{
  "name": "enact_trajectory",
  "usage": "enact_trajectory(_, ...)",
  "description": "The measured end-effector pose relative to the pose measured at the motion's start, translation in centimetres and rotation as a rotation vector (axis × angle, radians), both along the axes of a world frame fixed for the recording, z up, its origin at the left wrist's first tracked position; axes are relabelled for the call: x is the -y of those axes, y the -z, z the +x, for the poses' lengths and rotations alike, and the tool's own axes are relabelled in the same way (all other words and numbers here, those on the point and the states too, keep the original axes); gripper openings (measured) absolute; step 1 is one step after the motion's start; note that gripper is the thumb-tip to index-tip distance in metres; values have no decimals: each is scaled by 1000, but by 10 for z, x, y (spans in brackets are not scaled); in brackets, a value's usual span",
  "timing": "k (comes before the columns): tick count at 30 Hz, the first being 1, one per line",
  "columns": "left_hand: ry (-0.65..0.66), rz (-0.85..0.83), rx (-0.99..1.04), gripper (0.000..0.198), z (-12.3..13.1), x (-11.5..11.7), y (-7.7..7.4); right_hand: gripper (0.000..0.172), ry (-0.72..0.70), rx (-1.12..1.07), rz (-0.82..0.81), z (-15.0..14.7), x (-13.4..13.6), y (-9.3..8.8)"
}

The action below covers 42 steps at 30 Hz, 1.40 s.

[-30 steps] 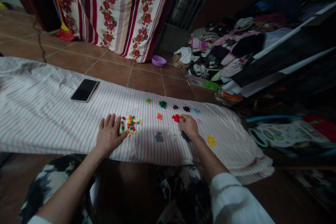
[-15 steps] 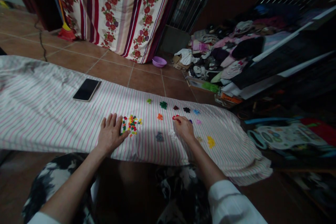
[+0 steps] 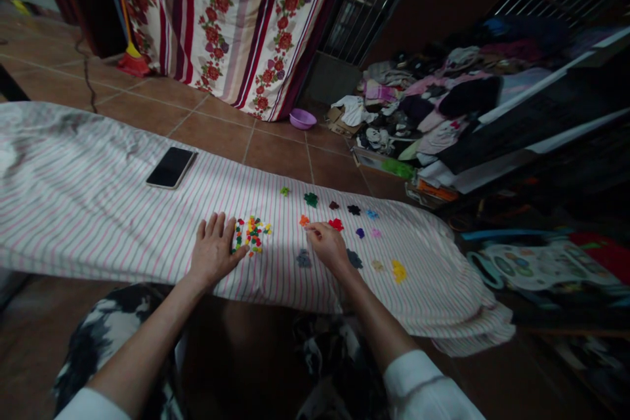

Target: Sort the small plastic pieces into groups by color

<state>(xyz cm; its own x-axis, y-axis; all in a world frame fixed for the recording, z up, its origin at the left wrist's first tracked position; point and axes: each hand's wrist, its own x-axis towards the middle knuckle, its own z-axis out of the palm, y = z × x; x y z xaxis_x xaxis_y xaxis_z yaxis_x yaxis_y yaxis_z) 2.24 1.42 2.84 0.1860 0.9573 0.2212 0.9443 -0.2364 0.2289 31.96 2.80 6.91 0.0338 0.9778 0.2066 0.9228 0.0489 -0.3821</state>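
My left hand [image 3: 214, 251] lies flat with fingers spread on the striped cloth [image 3: 113, 230], its thumb beside a mixed pile of small coloured pieces [image 3: 253, 234]. My right hand [image 3: 327, 244] hovers just below the orange pile [image 3: 304, 220], thumb and fingers pinched together. Whether a piece is between those fingertips I cannot make out. Close by lie a red pile [image 3: 336, 224] and a grey pile [image 3: 304, 258]. A dark grey pile [image 3: 354, 258] shows past my right wrist. The white pile is hidden under that hand.
More single-colour piles lie on the cloth, among them dark green [image 3: 310, 199], black [image 3: 354, 210] and yellow [image 3: 398, 270]. A phone [image 3: 171, 167] rests on the left. Beyond are a purple basin [image 3: 302, 119], a floral curtain [image 3: 231, 26] and heaped clothes [image 3: 418, 98].
My right hand has moved left from the red pile towards the orange one, uncovering the red, dark blue and dark grey piles. My left hand stays on the cloth. The view has shifted slightly.
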Motion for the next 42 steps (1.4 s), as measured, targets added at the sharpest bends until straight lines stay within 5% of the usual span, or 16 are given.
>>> enact_trajectory(11,13,10,33,71,0,0,-1,23,-170,-17,59,-56,0,17)
enact_trajectory(20,5,1,-5,71,1,1,-3,23,-246,19,43,-95,-14,13)
enact_trajectory(36,10,29,14,69,1,0,-2,29,-309,160,-132,-110,-40,0)
enact_trajectory(42,7,16,-7,69,1,1,-3,29,-313,151,-84,-113,-39,4)
